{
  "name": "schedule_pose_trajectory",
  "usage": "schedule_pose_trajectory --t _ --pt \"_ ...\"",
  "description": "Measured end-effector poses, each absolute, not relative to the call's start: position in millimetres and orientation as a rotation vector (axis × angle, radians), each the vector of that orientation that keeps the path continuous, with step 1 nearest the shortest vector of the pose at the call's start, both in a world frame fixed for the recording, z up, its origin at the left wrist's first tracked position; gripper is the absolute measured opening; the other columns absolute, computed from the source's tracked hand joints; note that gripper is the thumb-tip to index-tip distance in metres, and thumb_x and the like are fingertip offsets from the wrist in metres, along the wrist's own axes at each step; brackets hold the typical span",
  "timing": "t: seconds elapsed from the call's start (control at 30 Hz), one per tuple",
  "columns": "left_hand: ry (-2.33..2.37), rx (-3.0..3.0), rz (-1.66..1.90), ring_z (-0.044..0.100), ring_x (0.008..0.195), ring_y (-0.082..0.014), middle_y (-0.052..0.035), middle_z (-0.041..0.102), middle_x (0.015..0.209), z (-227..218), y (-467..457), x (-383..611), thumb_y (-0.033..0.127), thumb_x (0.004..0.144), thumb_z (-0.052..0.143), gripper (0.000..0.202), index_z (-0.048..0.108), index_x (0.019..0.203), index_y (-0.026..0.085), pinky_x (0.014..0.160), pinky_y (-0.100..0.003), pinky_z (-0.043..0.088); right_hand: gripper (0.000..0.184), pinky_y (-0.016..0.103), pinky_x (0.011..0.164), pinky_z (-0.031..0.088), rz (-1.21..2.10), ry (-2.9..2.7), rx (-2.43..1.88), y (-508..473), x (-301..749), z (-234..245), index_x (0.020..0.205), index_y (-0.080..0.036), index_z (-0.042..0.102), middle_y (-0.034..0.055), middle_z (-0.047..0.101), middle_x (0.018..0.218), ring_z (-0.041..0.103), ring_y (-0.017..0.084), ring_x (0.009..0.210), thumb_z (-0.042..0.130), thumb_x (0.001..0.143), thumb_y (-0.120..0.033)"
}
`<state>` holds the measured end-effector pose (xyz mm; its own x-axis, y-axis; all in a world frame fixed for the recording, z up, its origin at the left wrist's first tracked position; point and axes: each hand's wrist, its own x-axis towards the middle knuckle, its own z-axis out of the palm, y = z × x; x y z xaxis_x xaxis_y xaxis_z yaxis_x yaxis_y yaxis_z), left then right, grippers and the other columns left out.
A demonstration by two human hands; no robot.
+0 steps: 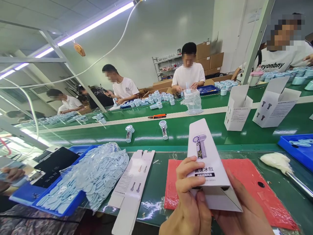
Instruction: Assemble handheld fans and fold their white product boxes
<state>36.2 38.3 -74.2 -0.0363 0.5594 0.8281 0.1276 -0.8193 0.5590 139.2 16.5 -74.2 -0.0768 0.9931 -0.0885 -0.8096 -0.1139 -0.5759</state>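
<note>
A white printed carton [206, 147] with a picture of a handheld fan stands tilted between my hands, over a red mat [259, 192]. My left hand [189, 192] wraps its fingers round the carton's left side and front, with the thumb by its near end. Along the right side lies my right hand [244, 209], closed on the carton; most of its fingers are hidden behind it. The carton's near end looks folded in. Left of my hands, flat unfolded cartons [133, 186] lie stacked on the bench.
Blue trays [73, 202] and a plastic bag [107, 173] hold light-blue parts at left. Two handheld fans [163, 130], pliers [157, 116] and two open-topped cartons [238, 111] stand or lie on the green belt [110, 130]. Several co-workers [188, 71] sit beyond it.
</note>
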Motion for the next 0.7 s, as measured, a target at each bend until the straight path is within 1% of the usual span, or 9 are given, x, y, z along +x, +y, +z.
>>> schedule_pose_trajectory --t 0.13,0.2,0.27,0.37,0.43,0.47,0.6,0.67,0.7 --pt "0.767 1.887 1.902 0.05 0.143 -0.0262 -0.0093 0.059 0.133 -73 33 34 0.019 0.114 0.044 0.016 0.049 0.127 0.028 0.119 -0.049 0.049 0.048 0.044 0.102 0.064 1.632 -0.368 -0.583 13 134 -75 0.124 -0.026 0.082 0.0088 0.074 0.116 0.07 0.032 0.121 0.064 0.104 -0.066" --pt "0.81 1.896 1.826 0.047 0.148 -0.0278 -0.0099 0.058 0.139 -69 27 27 0.019 0.114 0.043 0.02 0.048 0.131 0.03 0.119 -0.051 0.05 0.05 0.046 0.103 0.064 1.624 -0.391 -0.622 13 141 -71 0.131 -0.025 0.079 0.009 0.074 0.12 0.069 0.033 0.122 0.067 0.103 -0.065" --pt "0.855 1.919 1.66 0.045 0.151 -0.0323 -0.0111 0.051 0.151 -65 22 19 0.026 0.113 0.049 0.025 0.047 0.137 0.033 0.119 -0.054 0.051 0.057 0.048 0.103 0.063 1.593 -0.432 -0.663 15 149 -65 0.141 -0.027 0.072 0.008 0.073 0.128 0.069 0.034 0.123 0.075 0.098 -0.064" --pt "0.942 1.973 1.512 0.045 0.15 -0.0396 -0.0131 0.043 0.16 -64 22 15 0.035 0.1 0.073 0.059 0.042 0.151 0.034 0.119 -0.059 0.053 0.077 0.05 0.1 0.064 1.457 -0.442 -0.766 15 153 -56 0.155 -0.034 0.058 0.0063 0.07 0.137 0.069 0.036 0.122 0.088 0.089 -0.058" --pt "0.97 2.072 1.567 0.045 0.149 -0.0397 -0.0164 0.043 0.158 -72 27 20 0.029 0.092 0.08 0.082 0.034 0.161 0.03 0.12 -0.058 0.052 0.085 0.05 0.101 0.064 1.374 -0.423 -0.828 15 147 -53 0.16 -0.034 0.051 0.0066 0.069 0.137 0.069 0.036 0.122 0.091 0.087 -0.054" --pt "0.978 2.126 1.639 0.046 0.147 -0.0382 -0.018 0.043 0.156 -78 32 24 0.025 0.092 0.079 0.087 0.03 0.164 0.027 0.12 -0.057 0.052 0.085 0.05 0.102 0.063 1.359 -0.417 -0.845 14 142 -53 0.16 -0.033 0.051 0.0074 0.07 0.136 0.069 0.036 0.122 0.09 0.088 -0.055" --pt "1.096 2.11 1.961 0.052 0.132 -0.0307 -0.0186 0.048 0.142 -100 45 40 0.015 0.097 0.075 0.076 0.035 0.162 0.02 0.114 -0.049 0.055 0.083 0.053 0.107 0.06 1.386 -0.394 -0.861 12 125 -64 0.158 -0.027 0.053 0.01 0.072 0.131 0.068 0.036 0.124 0.086 0.09 -0.061" --pt "1.103 2.055 1.979 0.054 0.127 -0.0295 -0.0167 0.049 0.137 -101 46 41 0.025 0.098 0.079 0.076 0.035 0.16 0.023 0.11 -0.047 0.056 0.09 0.054 0.107 0.06 1.37 -0.386 -0.897 13 128 -72 0.162 -0.03 0.046 0.0092 0.07 0.136 0.069 0.036 0.124 0.089 0.087 -0.057" --pt "1.072 2.058 1.888 0.053 0.128 -0.0301 -0.0161 0.049 0.138 -97 44 38 0.034 0.099 0.079 0.076 0.034 0.16 0.025 0.113 -0.05 0.054 0.094 0.055 0.106 0.06 1.381 -0.399 -0.914 14 132 -75 0.163 -0.031 0.044 0.0091 0.069 0.138 0.069 0.036 0.123 0.091 0.086 -0.056"
